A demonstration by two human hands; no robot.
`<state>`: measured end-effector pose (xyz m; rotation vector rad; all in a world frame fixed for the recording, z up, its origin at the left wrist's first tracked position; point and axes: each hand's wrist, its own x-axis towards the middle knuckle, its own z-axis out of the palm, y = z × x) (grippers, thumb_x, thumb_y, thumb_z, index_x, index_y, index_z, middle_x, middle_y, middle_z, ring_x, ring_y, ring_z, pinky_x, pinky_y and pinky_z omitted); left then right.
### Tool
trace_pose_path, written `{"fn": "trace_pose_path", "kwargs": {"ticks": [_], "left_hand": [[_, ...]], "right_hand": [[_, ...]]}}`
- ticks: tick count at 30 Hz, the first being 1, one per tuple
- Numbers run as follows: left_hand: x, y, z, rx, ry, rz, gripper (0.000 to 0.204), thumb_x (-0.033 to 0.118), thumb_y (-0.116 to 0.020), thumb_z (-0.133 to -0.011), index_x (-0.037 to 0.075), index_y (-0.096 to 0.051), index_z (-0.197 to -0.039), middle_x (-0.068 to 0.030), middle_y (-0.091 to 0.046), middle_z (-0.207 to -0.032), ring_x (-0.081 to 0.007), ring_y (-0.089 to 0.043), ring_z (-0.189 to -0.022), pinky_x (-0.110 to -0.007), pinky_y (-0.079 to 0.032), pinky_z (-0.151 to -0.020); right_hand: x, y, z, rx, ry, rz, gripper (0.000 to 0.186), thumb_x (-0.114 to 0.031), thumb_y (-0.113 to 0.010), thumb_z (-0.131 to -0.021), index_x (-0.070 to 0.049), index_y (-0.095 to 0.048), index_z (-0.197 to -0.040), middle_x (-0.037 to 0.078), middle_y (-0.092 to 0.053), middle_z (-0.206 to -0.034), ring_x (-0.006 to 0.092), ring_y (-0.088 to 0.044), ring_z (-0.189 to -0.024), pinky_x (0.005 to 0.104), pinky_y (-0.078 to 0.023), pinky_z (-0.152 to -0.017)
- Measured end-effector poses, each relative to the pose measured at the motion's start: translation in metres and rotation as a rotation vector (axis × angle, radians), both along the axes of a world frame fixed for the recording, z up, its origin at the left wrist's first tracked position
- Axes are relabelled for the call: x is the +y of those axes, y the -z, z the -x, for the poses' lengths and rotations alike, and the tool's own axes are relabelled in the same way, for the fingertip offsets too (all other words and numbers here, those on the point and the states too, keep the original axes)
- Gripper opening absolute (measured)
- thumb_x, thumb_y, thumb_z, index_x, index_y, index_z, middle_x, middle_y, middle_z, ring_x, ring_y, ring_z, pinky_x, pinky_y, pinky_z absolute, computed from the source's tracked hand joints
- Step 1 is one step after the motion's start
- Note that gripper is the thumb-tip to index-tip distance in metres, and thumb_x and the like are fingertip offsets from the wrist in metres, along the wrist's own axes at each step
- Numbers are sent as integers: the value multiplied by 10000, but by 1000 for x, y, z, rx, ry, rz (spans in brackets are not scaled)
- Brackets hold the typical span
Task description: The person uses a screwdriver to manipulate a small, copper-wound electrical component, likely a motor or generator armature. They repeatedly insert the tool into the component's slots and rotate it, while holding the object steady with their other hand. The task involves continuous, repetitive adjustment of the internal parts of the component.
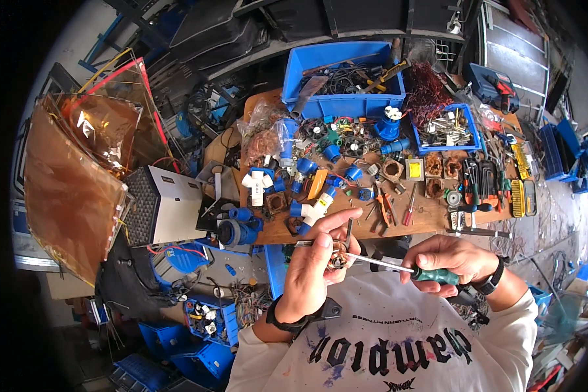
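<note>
My left hand (312, 264) is closed around a small metal part (338, 259) with a coppery, ring-like body and dark flat arms sticking out. Its exact kind is too small to make out. In my right hand (460, 256) lies a screwdriver (436, 276) with a green handle, gripped between thumb and fingers. The screwdriver's long shaft points left, and its tip meets the metal part or ends right beside it. Both hands are above my lap, just off the near edge of the wooden table (424, 219).
On the table are a blue crate (346, 104) of cables, a blue tray (445, 127) of metal parts, red-handled pliers (385, 208), a red screwdriver (409, 206), several square coil frames (434, 187) and blue-white plastic fittings (257, 186). Blue bins (212, 320) stand at lower left.
</note>
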<state>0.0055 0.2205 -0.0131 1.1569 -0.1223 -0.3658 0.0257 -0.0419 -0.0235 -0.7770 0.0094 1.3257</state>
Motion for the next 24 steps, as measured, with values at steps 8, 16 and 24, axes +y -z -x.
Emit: {"fn": "trace_pose_path", "kwargs": {"ticks": [8, 16, 24], "left_hand": [[-6, 1, 3, 44, 54, 155, 551, 401, -317, -1013, -16, -365, -1370, -60, -546, -870, -23, -325, -524, -169, -278, -461], [-13, 4, 7, 75, 160, 342, 548, 382, -308, -1013, -31, -353, -1371, -70, -543, -816, -28, -314, -479, -183, -276, -436], [-14, -6, 15, 42, -71, 136, 538, 394, -316, -1011, -7, -370, -1365, -75, -552, -835, -27, -325, -486, -185, -281, -447]], "right_hand": [[3, 15, 10, 68, 2, -170, 462, -380, -498, -955, 46, -554, -1128, 58, -486, -641, 101, -445, -450, 223, -353, -355], [3, 24, 19, 30, 13, -220, 430, -351, -491, -969, 47, -574, -1110, 58, -506, -647, 86, -474, -486, 212, -381, -370], [-4, -15, 29, -805, 202, 356, 241, -192, -605, -923, -10, -632, -1079, 18, -597, -715, 65, -523, -564, 231, -436, -502]]}}
